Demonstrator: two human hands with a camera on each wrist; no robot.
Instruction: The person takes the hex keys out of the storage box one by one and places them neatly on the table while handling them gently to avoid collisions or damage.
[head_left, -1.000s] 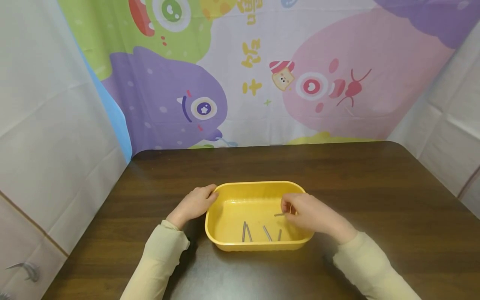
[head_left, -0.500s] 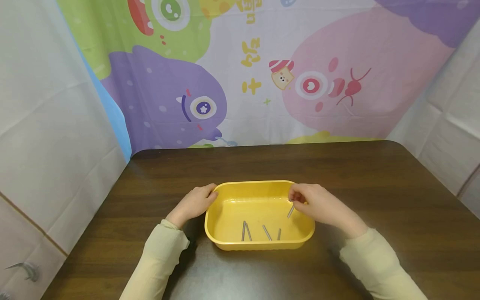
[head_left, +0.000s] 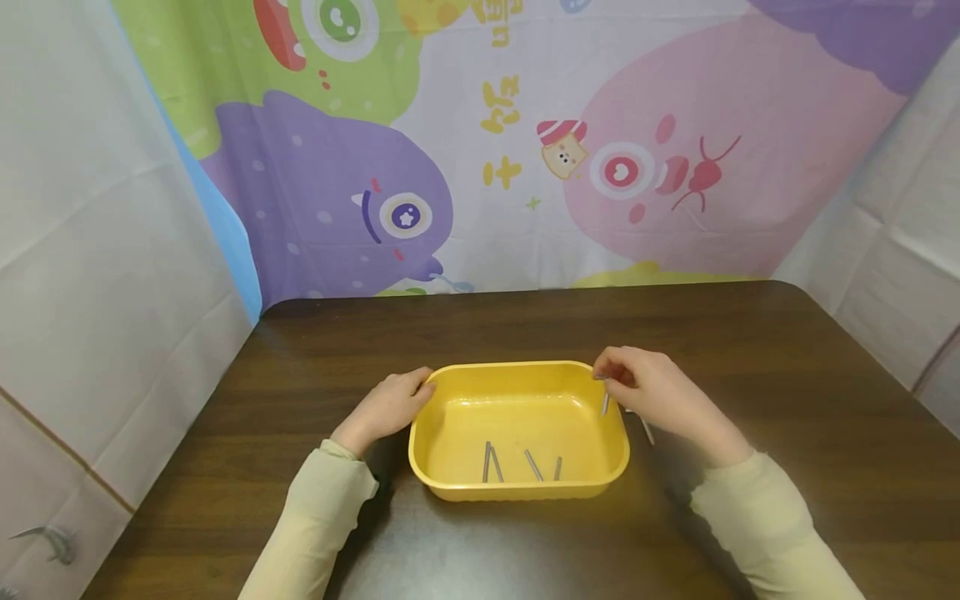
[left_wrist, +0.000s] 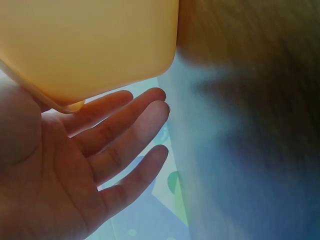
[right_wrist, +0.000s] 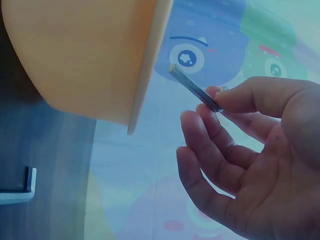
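Note:
A yellow plastic tray (head_left: 517,493) stands on the table, with several thin grey metal rods (head_left: 533,465) on its floor near the front wall. My left hand (head_left: 386,410) holds its left rim, the thumb over the edge and the fingers along the outside. In the left wrist view those fingers (left_wrist: 127,145) are loosely spread below the tray wall. Above the right rim, my right hand (head_left: 660,396) pinches a short grey metal rod (right_wrist: 195,87) between thumb and index finger, its free end sticking out. The other fingers are loosely curled.
On the dark wooden table (head_left: 480,542), right of the tray and partly under my right hand, lies an L-shaped metal piece (right_wrist: 20,194). A cartoon-printed cloth (head_left: 510,233) hangs behind the table, and pale sheets (head_left: 97,208) flank it.
My right hand has lifted the rod up and to the right, from inside the tray to above its right rim, tilting the rod steeper. The left hand stays on the rim.

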